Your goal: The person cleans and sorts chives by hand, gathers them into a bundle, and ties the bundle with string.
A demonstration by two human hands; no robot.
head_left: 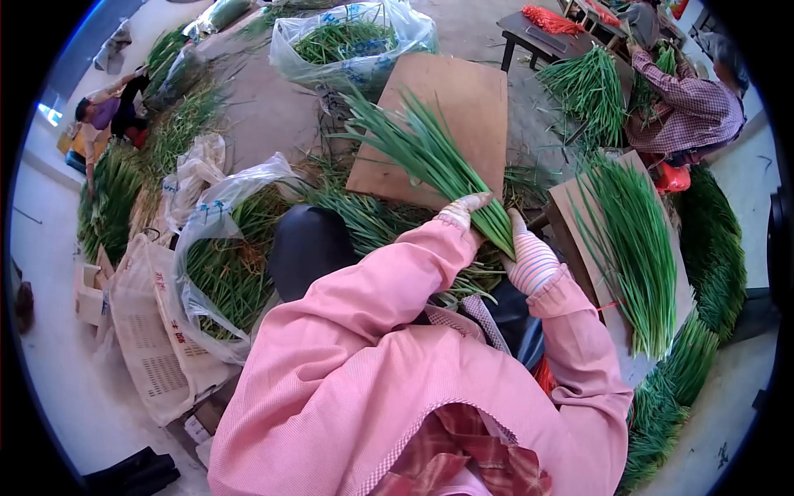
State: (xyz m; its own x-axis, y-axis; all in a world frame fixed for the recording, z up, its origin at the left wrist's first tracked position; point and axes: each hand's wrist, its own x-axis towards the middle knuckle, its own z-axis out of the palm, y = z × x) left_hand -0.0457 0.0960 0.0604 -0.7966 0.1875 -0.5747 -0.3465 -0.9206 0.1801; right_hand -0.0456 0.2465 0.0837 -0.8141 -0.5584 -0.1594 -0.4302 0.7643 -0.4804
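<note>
A bunch of green garlic chives (430, 157) lies slantwise between my hands, its leafy tips spread over a brown board (463, 91). My left hand (466, 208), in a pale glove, is wrapped round the stalks from the left. Lower down, my right hand (529, 255), in a striped glove, closes on the stalk ends from the right. Some of the right hand's fingers are hidden behind the stalks. To the right, a larger pile of chives (633, 248) rests on another board (566, 211).
Clear plastic bags (285, 50) of greens stand ahead, and another bag (198, 306) is at left. A white crate (153, 331) sits beside it. Stacked chives (715, 248) line the far right. One co-worker (691, 107) sits at upper right; another person (107, 116) bends at left.
</note>
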